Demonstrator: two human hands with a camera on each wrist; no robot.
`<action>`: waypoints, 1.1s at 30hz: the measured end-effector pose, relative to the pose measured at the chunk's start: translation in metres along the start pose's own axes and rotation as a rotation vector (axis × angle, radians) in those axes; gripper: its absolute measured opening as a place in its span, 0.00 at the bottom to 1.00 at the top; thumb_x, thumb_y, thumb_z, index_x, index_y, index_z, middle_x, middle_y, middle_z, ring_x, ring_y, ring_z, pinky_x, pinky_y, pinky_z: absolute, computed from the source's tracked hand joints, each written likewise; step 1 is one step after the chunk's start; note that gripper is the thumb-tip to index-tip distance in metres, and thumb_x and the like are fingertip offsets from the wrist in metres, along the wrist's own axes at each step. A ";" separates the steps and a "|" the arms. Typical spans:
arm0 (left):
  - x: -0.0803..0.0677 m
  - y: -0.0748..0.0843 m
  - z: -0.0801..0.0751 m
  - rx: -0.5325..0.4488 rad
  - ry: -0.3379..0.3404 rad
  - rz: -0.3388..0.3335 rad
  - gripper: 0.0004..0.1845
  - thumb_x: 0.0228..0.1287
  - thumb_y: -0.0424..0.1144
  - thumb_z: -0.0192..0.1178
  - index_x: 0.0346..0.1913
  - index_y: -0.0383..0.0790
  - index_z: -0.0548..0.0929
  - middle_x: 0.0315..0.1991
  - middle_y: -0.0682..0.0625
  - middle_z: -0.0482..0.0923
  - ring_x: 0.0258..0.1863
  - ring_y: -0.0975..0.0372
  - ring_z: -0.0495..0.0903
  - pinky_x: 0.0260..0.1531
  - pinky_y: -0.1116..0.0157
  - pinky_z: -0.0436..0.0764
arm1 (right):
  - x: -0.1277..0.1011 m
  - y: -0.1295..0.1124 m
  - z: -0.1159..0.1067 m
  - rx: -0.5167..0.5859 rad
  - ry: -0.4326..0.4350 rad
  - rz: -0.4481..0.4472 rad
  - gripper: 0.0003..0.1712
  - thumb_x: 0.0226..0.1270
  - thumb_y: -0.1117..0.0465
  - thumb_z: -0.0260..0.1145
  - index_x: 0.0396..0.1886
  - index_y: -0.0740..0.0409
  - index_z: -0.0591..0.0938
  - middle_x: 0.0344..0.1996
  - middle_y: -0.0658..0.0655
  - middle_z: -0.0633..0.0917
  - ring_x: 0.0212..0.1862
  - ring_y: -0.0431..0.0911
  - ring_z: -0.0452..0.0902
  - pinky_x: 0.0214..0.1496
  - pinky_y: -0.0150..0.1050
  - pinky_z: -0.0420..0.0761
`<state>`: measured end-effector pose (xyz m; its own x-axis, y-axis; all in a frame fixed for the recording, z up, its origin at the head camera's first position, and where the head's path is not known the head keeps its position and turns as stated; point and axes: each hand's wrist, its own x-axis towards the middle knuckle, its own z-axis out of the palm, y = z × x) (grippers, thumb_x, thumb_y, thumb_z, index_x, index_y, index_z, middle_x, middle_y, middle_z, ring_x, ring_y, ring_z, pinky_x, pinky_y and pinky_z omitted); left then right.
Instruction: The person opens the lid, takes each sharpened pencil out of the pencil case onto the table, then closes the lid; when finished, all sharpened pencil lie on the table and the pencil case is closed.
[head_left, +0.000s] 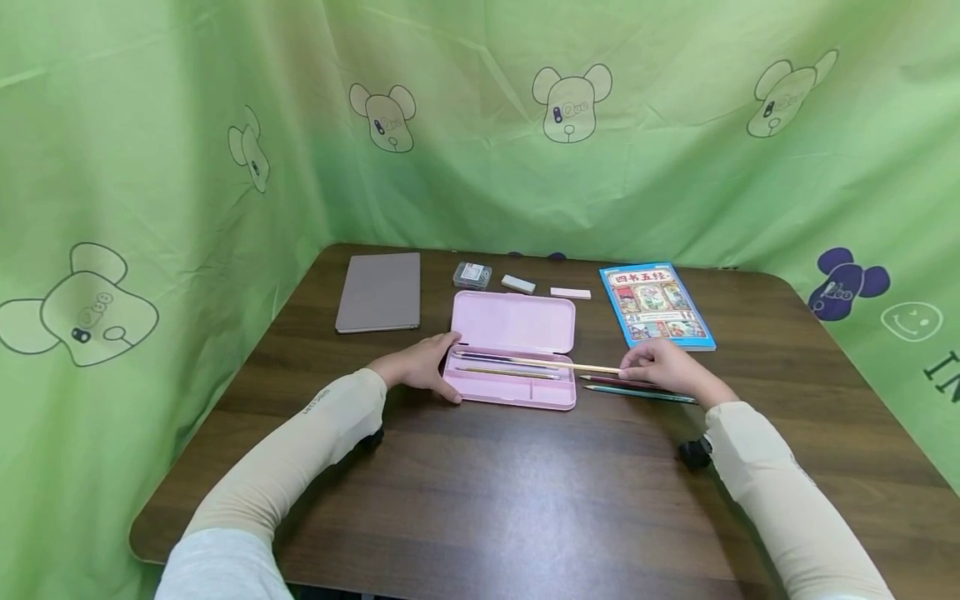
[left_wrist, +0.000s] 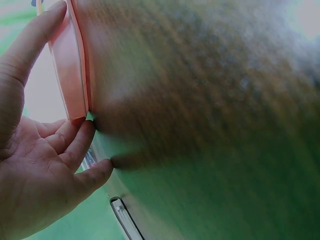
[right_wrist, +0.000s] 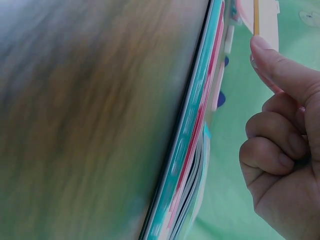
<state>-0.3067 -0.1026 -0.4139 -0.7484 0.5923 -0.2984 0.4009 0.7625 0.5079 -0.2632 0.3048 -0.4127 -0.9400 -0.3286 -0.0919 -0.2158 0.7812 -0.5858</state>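
Observation:
A pink pencil case (head_left: 513,323) lies open on the table, its lid folded back. My left hand (head_left: 422,364) holds the case's left end, thumb on the near side and fingers on the far side; the left wrist view shows the case's end (left_wrist: 72,75) between them. My right hand (head_left: 663,367) pinches a yellow pencil (head_left: 588,367) between thumb and forefinger, its far part reaching over the case. In the right wrist view the other fingers curl into the palm. More pencils lie inside, among them a gold one (head_left: 510,373).
Beneath my right hand, a green pencil (head_left: 637,392) and a dark red pencil (head_left: 611,381) lie on the table. A grey notebook (head_left: 380,292), small clear box (head_left: 472,275), white eraser (head_left: 518,284), pink-white strip (head_left: 571,293) and blue-edged book (head_left: 657,304) lie farther back.

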 end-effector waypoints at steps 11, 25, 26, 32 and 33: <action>0.001 -0.002 0.000 0.004 -0.005 -0.002 0.60 0.42 0.55 0.72 0.72 0.38 0.45 0.72 0.39 0.47 0.70 0.49 0.51 0.68 0.51 0.55 | -0.018 0.014 -0.010 0.005 -0.002 0.050 0.11 0.56 0.56 0.69 0.30 0.60 0.84 0.17 0.50 0.79 0.22 0.35 0.64 0.26 0.30 0.67; 0.002 -0.002 0.000 0.011 0.003 0.010 0.60 0.42 0.55 0.72 0.72 0.37 0.46 0.72 0.38 0.49 0.70 0.49 0.52 0.67 0.52 0.56 | -0.041 0.029 -0.023 -0.004 -0.004 0.095 0.13 0.57 0.53 0.68 0.31 0.60 0.84 0.23 0.53 0.84 0.22 0.34 0.64 0.25 0.31 0.66; 0.002 -0.002 0.000 0.010 0.002 0.010 0.60 0.42 0.55 0.72 0.72 0.37 0.46 0.72 0.38 0.48 0.70 0.49 0.52 0.67 0.52 0.56 | -0.042 0.030 -0.024 -0.001 -0.002 0.101 0.13 0.56 0.53 0.68 0.31 0.60 0.84 0.23 0.53 0.84 0.22 0.34 0.64 0.25 0.31 0.66; 0.002 -0.002 0.000 0.001 -0.004 0.004 0.60 0.42 0.55 0.72 0.72 0.38 0.45 0.72 0.39 0.48 0.70 0.49 0.51 0.68 0.52 0.55 | -0.053 0.038 -0.028 0.006 0.012 0.120 0.12 0.55 0.55 0.70 0.30 0.60 0.85 0.17 0.51 0.79 0.18 0.33 0.58 0.21 0.31 0.63; 0.002 -0.003 0.000 0.004 -0.002 0.002 0.61 0.42 0.56 0.72 0.72 0.38 0.45 0.72 0.39 0.48 0.70 0.50 0.51 0.68 0.52 0.55 | -0.055 0.039 -0.029 0.004 0.014 0.117 0.12 0.55 0.55 0.70 0.31 0.61 0.85 0.17 0.50 0.79 0.19 0.33 0.58 0.20 0.32 0.63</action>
<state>-0.3093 -0.1032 -0.4159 -0.7462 0.5946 -0.2993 0.4049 0.7623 0.5049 -0.2280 0.3687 -0.4074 -0.9623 -0.2282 -0.1483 -0.1038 0.8115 -0.5750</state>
